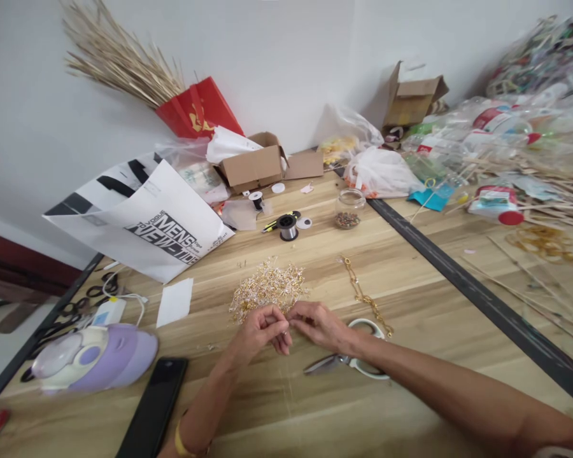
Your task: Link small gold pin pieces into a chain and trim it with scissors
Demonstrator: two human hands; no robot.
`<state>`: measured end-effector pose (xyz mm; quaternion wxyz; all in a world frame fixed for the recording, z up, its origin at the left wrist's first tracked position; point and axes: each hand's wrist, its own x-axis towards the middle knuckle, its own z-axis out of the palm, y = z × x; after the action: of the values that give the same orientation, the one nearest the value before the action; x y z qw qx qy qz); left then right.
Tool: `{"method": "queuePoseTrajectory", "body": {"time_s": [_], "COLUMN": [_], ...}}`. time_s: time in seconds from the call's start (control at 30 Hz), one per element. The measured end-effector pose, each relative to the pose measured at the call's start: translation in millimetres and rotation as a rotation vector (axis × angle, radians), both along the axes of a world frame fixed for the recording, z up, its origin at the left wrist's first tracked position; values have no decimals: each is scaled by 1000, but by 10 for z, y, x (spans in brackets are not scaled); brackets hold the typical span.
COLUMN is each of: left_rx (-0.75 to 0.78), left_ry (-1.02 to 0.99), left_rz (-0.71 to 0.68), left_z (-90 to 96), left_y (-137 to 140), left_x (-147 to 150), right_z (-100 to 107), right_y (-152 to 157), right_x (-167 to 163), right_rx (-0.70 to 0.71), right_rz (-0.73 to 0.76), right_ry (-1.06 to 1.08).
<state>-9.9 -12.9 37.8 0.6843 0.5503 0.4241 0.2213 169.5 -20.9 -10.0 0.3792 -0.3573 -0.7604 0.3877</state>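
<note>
My left hand [265, 327] and my right hand [318, 323] meet fingertip to fingertip over the near side of a heap of small gold and clear bead-like pieces [267, 286]. Both are pinched closed; what sits between the fingertips is too small to make out. Beneath my right wrist lies a pair of scissors [327, 364] with pale handles, partly covered by the arm. A gold chain [360, 292] with clear bits stretches across the wood just beyond that wrist.
Behind the heap stand a spool of wire [287, 227] and a glass jar of beads [349, 210]. To the left are a black phone [155, 407], a purple-and-white device [100, 356] and a white paper bag [157, 222]. Plastic bottles [496, 121] pile up at right.
</note>
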Motion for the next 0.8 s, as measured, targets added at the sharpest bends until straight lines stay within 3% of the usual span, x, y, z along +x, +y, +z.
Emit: {"method": "queuePoseTrajectory", "body": {"time_s": [0.47, 0.63, 0.7, 0.8], "left_rx": [75, 74, 69, 58], "left_ry": [9, -26, -38, -51], "left_rz": [241, 250, 252, 257], "left_z": [-150, -198, -205, -215], "left_y": [-32, -94, -104, -111], "left_x": [-61, -17, -3, 19], "right_z": [14, -27, -40, -42], "right_y": [-25, -53, -62, -76], "right_x": [14, 20, 18, 2], "right_rx": [-68, 94, 173, 162], "right_rz": [-153, -239, -215, -79], "right_ry": [-68, -53, 6, 57]}}
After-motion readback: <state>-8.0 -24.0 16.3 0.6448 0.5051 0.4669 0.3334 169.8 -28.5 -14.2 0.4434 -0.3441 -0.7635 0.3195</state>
